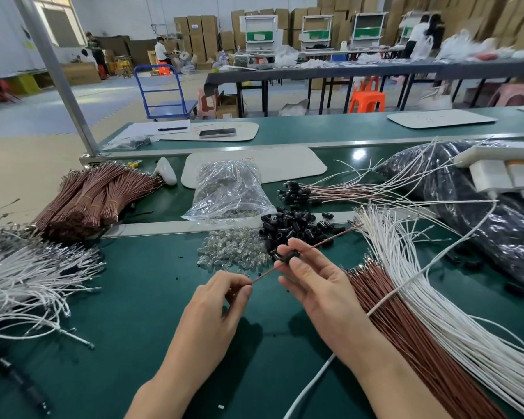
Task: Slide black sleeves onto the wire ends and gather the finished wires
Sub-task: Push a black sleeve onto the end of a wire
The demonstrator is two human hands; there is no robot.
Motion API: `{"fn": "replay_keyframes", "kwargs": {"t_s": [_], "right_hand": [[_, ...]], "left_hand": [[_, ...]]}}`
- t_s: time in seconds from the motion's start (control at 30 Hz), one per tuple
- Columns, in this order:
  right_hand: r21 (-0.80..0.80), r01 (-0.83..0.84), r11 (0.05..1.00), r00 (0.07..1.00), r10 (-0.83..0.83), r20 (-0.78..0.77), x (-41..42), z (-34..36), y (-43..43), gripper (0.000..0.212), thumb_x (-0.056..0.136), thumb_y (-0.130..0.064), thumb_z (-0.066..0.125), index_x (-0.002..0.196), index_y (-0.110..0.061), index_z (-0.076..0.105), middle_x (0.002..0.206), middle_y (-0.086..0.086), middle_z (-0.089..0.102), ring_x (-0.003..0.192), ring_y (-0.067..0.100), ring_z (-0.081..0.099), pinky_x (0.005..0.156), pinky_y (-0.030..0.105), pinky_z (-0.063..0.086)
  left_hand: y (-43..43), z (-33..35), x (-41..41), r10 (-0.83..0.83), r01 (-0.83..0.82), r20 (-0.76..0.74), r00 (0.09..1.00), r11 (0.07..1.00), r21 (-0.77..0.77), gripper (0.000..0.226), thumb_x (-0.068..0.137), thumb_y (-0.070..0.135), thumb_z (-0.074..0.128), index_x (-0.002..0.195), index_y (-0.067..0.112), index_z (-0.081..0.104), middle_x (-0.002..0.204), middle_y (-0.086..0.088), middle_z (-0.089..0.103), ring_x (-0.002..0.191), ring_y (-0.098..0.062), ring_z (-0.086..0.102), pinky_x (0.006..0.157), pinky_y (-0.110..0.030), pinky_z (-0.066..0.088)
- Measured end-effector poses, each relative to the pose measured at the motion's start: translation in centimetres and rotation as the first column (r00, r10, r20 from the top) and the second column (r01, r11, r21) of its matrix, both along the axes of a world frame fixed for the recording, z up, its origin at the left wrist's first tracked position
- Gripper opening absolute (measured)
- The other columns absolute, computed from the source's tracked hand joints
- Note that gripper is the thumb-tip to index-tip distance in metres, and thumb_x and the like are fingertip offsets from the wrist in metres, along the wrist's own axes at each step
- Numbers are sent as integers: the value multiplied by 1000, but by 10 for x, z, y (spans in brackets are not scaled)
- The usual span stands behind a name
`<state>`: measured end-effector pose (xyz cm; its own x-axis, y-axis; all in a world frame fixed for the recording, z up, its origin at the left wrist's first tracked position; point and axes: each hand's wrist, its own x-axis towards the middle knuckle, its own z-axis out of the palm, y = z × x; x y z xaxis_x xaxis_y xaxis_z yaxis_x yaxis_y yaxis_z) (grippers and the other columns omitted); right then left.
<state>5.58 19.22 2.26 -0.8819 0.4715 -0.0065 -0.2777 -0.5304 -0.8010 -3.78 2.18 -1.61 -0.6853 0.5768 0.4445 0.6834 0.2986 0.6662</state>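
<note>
The green tabletop (139,313) shows bare surface under both grips and to the left of the left grip (215,309), as far as the left white wires (22,285). Far to the right of the right grip (315,285) lies a black bag (481,225). Just right of this grip the white wires (430,297) and brown wires (406,328) lie spread side by side, the brown ones nearer to the forearm. Far beyond the left grip, at the tabletop's left edge, lie brown bundles (85,201). Beyond both grips is a clear bag (229,192), and right of it the finished wires (330,190), black ends pointing left. Just beyond the fingertips lie the sleeves (294,226) in a pile, with bulbs (233,249) on their left. A metal rail (164,228) crosses behind these piles. One wire (327,240) runs slanted between the grips. The left grip pinches its lower end, and its far end reaches over the sleeves. The right grip pinches a sleeve (289,256) that sits on this wire.
</note>
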Motion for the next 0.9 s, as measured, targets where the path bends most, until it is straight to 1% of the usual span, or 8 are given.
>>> {"fn": "replay_keyframes", "kwargs": {"t_s": [0.1,0.2,0.4,0.57,0.67,0.73,0.83,0.9], "right_hand": [[70,-99,993,995,96,39,-1,-4,-10,27,82,-13,68,104,-23,79,116,8,74,100,20,72,80,26,58],[123,-147,981,988,141,59,-1,-6,-15,26,82,-15,69,105,-24,79,116,8,74,104,20,71,83,26,57],[20,-74,997,997,74,17,-1,-5,-4,34,80,-9,67,114,-13,72,115,12,74,99,21,73,82,27,60],[86,-157,984,986,152,62,-1,-7,-12,27,90,-5,63,104,-22,79,115,9,74,103,21,71,83,27,58],[71,-129,989,991,125,52,-1,-7,-9,28,91,-2,61,105,-20,78,114,11,74,101,21,71,84,28,59],[32,-97,995,994,95,46,-2,-8,-5,26,92,-1,60,111,-14,73,113,12,74,99,23,72,84,29,60],[36,-65,997,996,62,70,-3,-10,-1,27,97,4,53,113,-11,68,106,9,75,93,22,73,79,29,61],[65,-55,996,994,49,96,-4,-11,0,28,98,5,52,112,-12,69,103,8,76,90,21,73,75,28,60]], "left_hand": [[0,2,2,-14,14,-2,1000,1000,17,12,94,57,46,98,49,54,95,23,63,91,-10,62,74,-30,53],[0,3,3,-22,22,-7,1000,1000,20,12,94,56,48,100,48,55,95,23,63,89,-10,63,72,-31,54],[1,4,3,-8,8,-5,1000,1000,19,12,93,57,48,98,49,55,95,24,62,90,-9,62,72,-26,49],[2,7,5,-12,13,-28,1000,999,31,12,93,54,50,99,45,56,95,22,62,89,-8,62,74,-25,50],[3,9,6,-7,8,-22,1000,1000,18,11,92,54,52,99,45,56,95,22,62,90,-8,62,74,-24,49],[2,10,6,-2,2,-17,1000,1000,-9,12,93,56,50,99,47,54,96,24,61,91,-7,61,73,-23,49],[-1,13,4,69,-70,-31,997,997,-31,12,96,54,48,101,46,55,98,26,61,93,-5,59,77,-23,48],[-5,17,-3,158,-160,-57,986,987,-22,7,98,46,51,102,43,56,95,25,62,92,-2,59,81,-26,47]]}}
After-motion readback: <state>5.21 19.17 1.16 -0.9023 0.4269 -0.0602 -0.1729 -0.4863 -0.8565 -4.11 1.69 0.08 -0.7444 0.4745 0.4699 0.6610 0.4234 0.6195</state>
